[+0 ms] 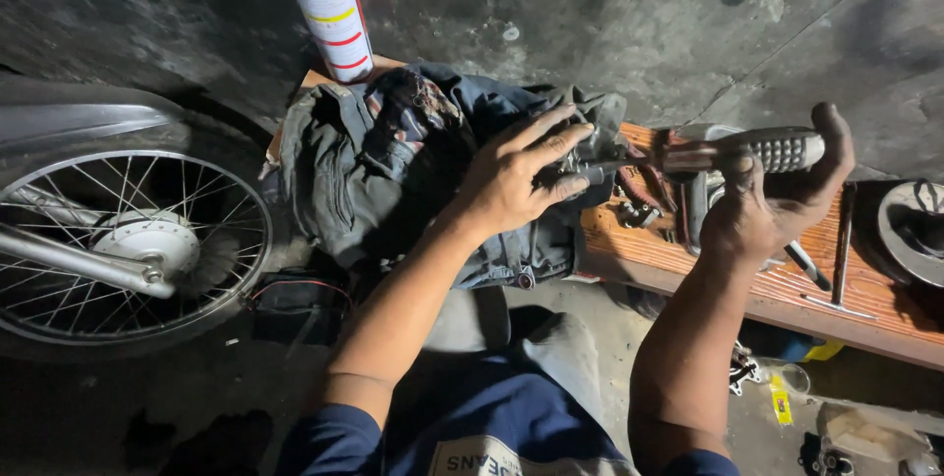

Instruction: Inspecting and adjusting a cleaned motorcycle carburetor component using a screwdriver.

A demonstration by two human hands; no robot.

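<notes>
Currently right hand point(777, 206) clamped on screwdriver point(757, 152) handle, tip at small metal part point(590, 163). Left hand point(516, 176) fingers apart, steadying that part on rag point(393, 161) over wooden worktop point(846, 294). Spray can point(326, 6) behind, wheel point(118, 245) left.

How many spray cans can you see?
1. The spray can, white with red bands, stands upright at the top of the picture, behind the dark bundle of cloth, on the end of the wooden board. Others may be outside the picture.
</notes>
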